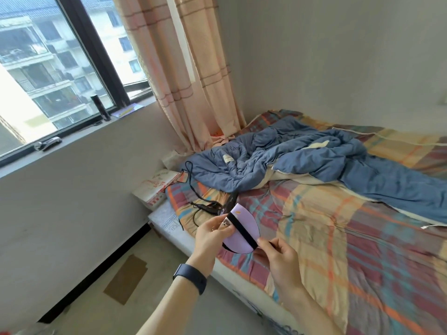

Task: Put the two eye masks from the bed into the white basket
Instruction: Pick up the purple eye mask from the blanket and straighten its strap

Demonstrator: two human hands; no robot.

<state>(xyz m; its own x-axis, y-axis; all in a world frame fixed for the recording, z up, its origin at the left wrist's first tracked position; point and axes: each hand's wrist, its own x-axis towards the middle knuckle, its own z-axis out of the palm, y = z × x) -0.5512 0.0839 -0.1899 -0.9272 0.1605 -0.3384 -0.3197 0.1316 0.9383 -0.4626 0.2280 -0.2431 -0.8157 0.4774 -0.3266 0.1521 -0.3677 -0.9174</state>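
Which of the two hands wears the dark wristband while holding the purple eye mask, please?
The left hand: a dark wristband circles its wrist, while the right hand, pinching the purple eye mask, has none.

Two bare forearms, no sleeves in sight. Around the wrist of the left hand, a dark navy, matte band with a smooth, rubbery look, broad and flat, wrapped snugly just below the hand; face or buckle not visible from this angle. Nothing worn on the right hand or its wrist. No rings visible on the fingers of either hand.
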